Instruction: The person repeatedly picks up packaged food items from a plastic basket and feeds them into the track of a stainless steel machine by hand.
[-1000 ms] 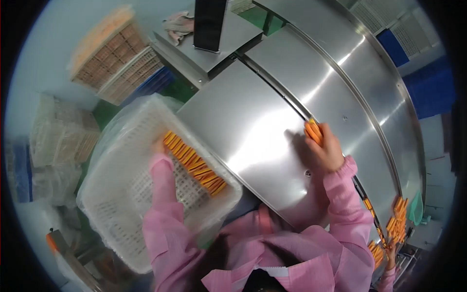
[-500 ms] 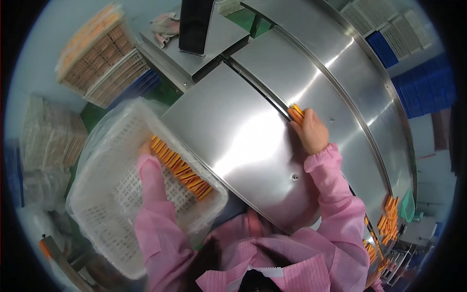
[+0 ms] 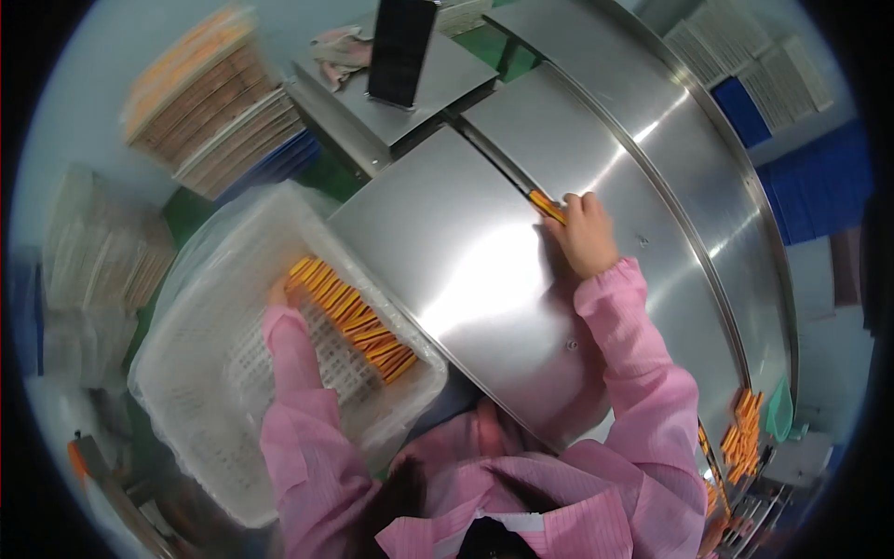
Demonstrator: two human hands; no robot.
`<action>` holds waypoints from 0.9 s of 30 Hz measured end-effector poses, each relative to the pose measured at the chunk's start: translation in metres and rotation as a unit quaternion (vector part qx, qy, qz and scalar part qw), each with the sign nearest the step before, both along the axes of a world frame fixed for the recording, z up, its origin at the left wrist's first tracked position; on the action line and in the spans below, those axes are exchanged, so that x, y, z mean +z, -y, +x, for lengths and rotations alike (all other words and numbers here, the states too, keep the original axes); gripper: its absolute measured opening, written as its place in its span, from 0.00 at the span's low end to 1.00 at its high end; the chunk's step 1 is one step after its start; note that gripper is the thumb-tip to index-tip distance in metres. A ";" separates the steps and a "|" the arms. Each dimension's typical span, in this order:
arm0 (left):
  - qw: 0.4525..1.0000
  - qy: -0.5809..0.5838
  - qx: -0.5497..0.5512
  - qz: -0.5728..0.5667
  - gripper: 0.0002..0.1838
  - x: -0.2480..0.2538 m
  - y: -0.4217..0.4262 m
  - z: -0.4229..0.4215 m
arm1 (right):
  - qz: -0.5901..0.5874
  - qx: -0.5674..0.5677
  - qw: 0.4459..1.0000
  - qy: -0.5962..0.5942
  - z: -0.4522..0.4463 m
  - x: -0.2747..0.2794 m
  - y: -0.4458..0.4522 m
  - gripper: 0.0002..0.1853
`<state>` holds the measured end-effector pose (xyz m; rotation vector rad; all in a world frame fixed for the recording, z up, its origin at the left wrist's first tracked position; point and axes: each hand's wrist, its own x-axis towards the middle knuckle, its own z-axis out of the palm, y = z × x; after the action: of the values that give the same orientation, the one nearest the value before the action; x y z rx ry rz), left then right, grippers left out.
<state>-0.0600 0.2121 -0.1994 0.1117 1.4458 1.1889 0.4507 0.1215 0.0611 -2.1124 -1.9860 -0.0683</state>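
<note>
Head view, nearest first: the left hand [image 3: 284, 293] is at 9 o'clock inside the white plastic-lined basket [image 3: 233, 391], against the upper end of a row of slim orange-and-yellow sticks [image 3: 345, 309]. Its fingers curve at that end; how tightly they close cannot be told. The row leans along the basket wall, much as it did in the previous frame.

At 2 o'clock, the right hand [image 3: 587, 235] is over the steel tabletop [image 3: 466, 224]. Half a second ago its fingers were wrapped round a few sticks; now they have loosened, the fingertips raised off them and the thumb near their lower end. Those loose sticks [image 3: 547, 207] lie lengthwise along the narrow slot [image 3: 494, 156], more of them exposed.

At 4 o'clock sits a heap of sticks [image 3: 742, 438], with a green mesh scoop [image 3: 780, 410] just beside it. Farther off, a black panel [image 3: 400, 56] stands near 12 o'clock, a crumpled cloth [image 3: 341, 56] at 11, stacked crates [image 3: 209, 107] at 10 and blue crates [image 3: 815, 186] toward 3.
</note>
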 end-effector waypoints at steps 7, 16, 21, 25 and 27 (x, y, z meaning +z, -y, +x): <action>0.975 -0.209 -0.071 0.030 0.10 0.105 0.062 -0.063 | 0.098 0.177 0.979 -0.031 -0.046 0.031 0.016 0.09; 0.890 -0.162 -0.327 0.273 0.13 0.310 0.142 0.131 | 0.069 0.361 0.922 -0.121 -0.201 0.064 0.037 0.17; 0.875 -0.064 -0.440 0.190 0.17 0.255 0.080 0.101 | -0.044 0.301 0.920 -0.248 -0.129 0.042 0.045 0.17; 0.802 -0.432 -0.410 0.039 0.25 0.062 0.000 -0.023 | -0.082 0.072 0.965 -0.239 -0.030 0.046 0.044 0.19; 0.841 -0.369 -0.394 0.028 0.25 0.039 -0.005 -0.021 | -0.088 -0.021 0.987 -0.136 0.001 0.036 0.047 0.16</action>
<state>-0.0811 0.2169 -0.1600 1.2023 1.7361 0.4822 0.4513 0.0740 0.0974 -2.1347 -1.8448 0.3810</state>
